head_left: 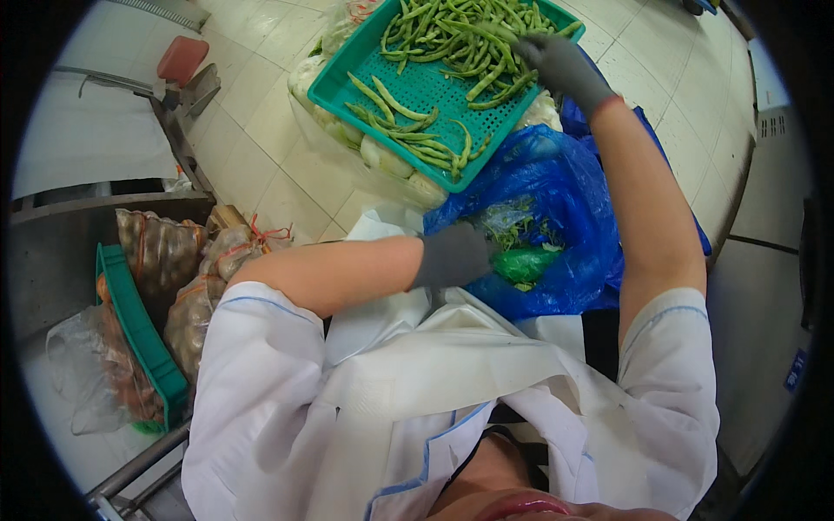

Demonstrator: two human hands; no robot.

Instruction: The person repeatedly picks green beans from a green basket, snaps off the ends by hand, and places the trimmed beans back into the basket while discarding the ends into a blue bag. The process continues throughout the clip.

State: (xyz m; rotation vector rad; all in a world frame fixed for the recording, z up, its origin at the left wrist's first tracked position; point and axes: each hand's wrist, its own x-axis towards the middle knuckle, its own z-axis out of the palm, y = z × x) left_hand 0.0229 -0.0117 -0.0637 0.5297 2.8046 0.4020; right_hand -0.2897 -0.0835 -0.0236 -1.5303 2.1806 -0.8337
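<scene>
A green perforated plastic crate (417, 84) holds a heap of green beans (456, 39) at its far side. A smaller loose group of beans (417, 140) lies at its near end. My right hand (567, 68), in a grey glove, reaches over the crate's right rim with its fingertips at the heap; whether they grip a bean is unclear. Beside the opening of a blue plastic bag (580, 215) is my left hand (456, 255), also gloved in grey, its fingers mostly hidden. Inside the bag are green plant scraps (511, 231) and a green plastic bundle (524, 264).
Clear bags of pale vegetables (384, 156) lie under the crate. To the left stand net sacks of bulbs (189, 312) and a green crate (140, 338) with a plastic bag (85, 365). A steel cabinet (756, 293) is on the right, above a tiled floor (273, 143).
</scene>
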